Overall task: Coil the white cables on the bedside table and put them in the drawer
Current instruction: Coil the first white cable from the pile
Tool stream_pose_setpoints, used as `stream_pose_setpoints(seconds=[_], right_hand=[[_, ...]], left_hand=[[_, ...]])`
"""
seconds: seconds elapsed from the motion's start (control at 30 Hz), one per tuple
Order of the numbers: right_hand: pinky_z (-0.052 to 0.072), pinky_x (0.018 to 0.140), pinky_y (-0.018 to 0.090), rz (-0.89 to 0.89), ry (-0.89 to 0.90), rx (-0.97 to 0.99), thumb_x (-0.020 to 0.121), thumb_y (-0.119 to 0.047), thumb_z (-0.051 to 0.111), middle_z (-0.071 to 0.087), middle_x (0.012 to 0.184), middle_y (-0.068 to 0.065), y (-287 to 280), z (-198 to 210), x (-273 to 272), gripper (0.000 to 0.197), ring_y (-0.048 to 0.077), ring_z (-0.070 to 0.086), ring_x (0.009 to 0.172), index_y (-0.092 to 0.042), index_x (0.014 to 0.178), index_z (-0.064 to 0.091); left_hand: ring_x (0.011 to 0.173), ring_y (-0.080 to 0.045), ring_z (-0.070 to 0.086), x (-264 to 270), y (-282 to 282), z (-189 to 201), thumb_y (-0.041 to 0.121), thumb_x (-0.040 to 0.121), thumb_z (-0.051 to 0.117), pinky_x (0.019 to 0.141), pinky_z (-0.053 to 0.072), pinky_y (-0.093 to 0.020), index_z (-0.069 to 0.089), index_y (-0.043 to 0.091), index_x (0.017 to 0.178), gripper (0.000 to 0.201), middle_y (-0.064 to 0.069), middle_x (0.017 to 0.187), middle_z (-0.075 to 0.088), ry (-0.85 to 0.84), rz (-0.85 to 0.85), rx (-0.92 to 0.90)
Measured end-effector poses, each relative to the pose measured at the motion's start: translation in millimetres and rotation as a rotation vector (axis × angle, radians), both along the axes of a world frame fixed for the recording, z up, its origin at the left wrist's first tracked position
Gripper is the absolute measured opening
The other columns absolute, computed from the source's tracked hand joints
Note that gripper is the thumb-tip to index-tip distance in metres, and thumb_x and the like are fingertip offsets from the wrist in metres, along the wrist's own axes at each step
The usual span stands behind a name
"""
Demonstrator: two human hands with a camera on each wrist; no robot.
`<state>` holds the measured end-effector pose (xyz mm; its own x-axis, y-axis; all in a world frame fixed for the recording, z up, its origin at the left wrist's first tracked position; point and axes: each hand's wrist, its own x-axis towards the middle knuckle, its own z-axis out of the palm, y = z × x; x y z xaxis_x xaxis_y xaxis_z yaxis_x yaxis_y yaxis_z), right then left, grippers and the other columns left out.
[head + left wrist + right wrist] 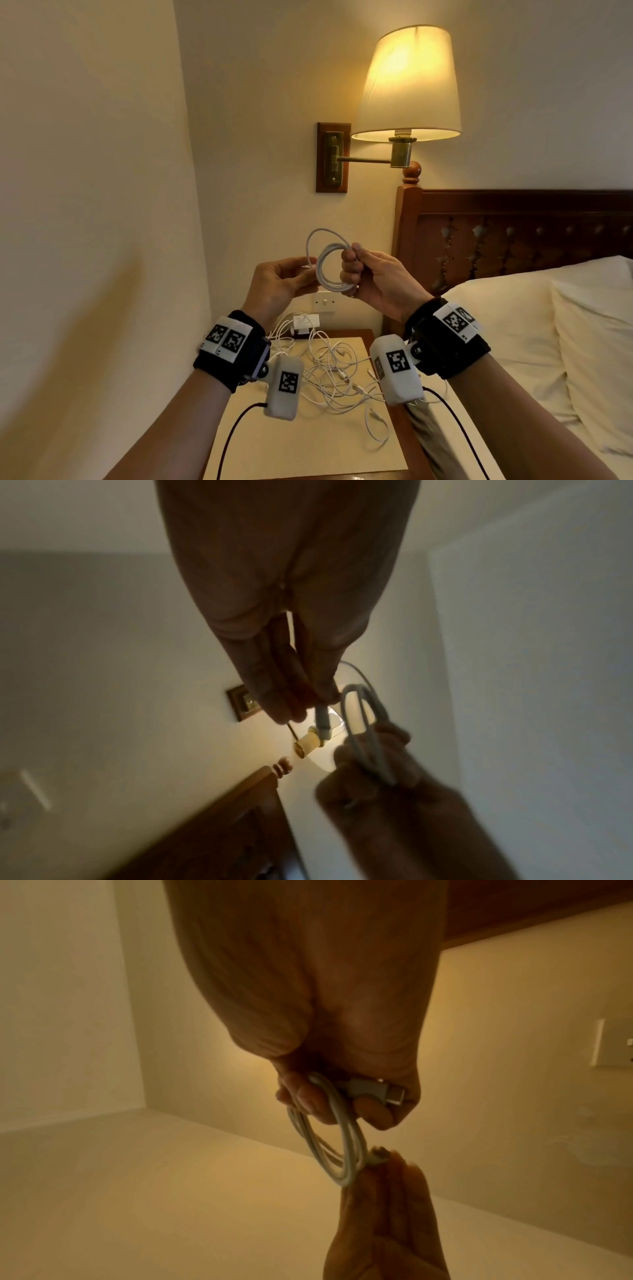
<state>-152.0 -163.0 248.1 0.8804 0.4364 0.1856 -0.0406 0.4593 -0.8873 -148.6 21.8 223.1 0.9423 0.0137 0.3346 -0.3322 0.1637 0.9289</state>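
- One cable (pixel 330 270) is almost fully coiled, held in the air between the two hands, well above the tabletop (pixel 308 445).
- Only its last loose loop stands wider than the neat rings; I judge this coil is a turn or two from finished.
- Below the grip, a tangle (pixel 337 377) of white cables sprawls over the tabletop, none of it coiled yet, with a white charger (pixel 306 323) at its far end.
- No drawer in sight; nothing looks stowed, so most of the job is left.
- Right hand (pixel 373 277): clenched round the coil's right side, fingers curled through the rings; the right wrist view shows a plug (pixel 371 1089) pinned against its palm.
- Left hand (pixel 279 282): fingers nearly straight, their tips pinching the free end of the cable just left of the coil.
- The left wrist view shows that end (pixel 322 719) poking out beyond the fingertips, close beside the rings.
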Motion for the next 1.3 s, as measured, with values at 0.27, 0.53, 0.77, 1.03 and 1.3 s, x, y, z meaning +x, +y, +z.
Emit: stream_pose_setpoints(seconds=[0.27, 0.53, 0.77, 1.03, 1.3], right_hand=[[0.032, 0.061, 0.026, -0.033, -0.025, -0.089, 0.105, -0.028, 0.033, 0.040, 0.065, -0.004, 6, 1, 0, 0.033, 0.010, 0.041, 0.057, -0.013, 0.083, 0.053], [0.032, 0.064, 0.027, -0.115, -0.106, -0.185, 0.105, -0.027, 0.034, 0.043, 0.065, -0.003, 10, 4, 0, 0.033, 0.010, 0.043, 0.057, -0.013, 0.084, 0.055], [0.031, 0.061, 0.026, -0.195, -0.202, -0.257, 0.106, -0.026, 0.032, 0.041, 0.066, -0.002, 13, 10, 4, 0.033, 0.012, 0.041, 0.059, -0.012, 0.085, 0.053], [0.031, 0.055, 0.024, -0.356, -0.130, -0.171, 0.106, -0.027, 0.033, 0.040, 0.063, -0.005, 9, 18, 20, 0.034, 0.009, 0.039, 0.054, -0.016, 0.081, 0.053], [0.031, 0.056, 0.023, -0.292, -0.267, -0.291, 0.106, -0.026, 0.034, 0.042, 0.061, -0.007, 17, 27, 22, 0.035, 0.008, 0.037, 0.055, -0.014, 0.082, 0.055]], left_hand=[[0.089, -0.021, 0.061, -10, -2, 3, 0.019, 0.096, 0.048, 0.090, 0.049, -0.043, 0.067, 0.009, 0.085, 0.023, -0.006, 0.086, 0.066, 0.337, -0.445, -0.283], [0.105, -0.020, 0.060, -19, -12, 12, 0.039, 0.087, 0.065, 0.093, 0.047, -0.046, 0.069, 0.011, 0.096, 0.030, -0.008, 0.098, 0.069, 0.219, -0.248, 0.161], [0.075, -0.021, 0.067, -26, -18, 17, 0.021, 0.104, 0.042, 0.064, 0.053, -0.032, 0.056, 0.005, 0.112, 0.023, -0.012, 0.093, 0.070, 0.078, -0.080, 0.326], [0.079, -0.024, 0.065, -25, -17, -12, 0.021, 0.098, 0.041, 0.078, 0.053, -0.046, 0.058, 0.016, 0.099, 0.018, -0.003, 0.084, 0.070, -0.129, 0.250, 1.123], [0.070, -0.020, 0.046, -32, -17, -37, 0.033, 0.105, 0.028, 0.064, 0.032, -0.033, 0.046, 0.022, 0.075, 0.036, 0.008, 0.066, 0.047, -0.149, 0.171, 0.861]])
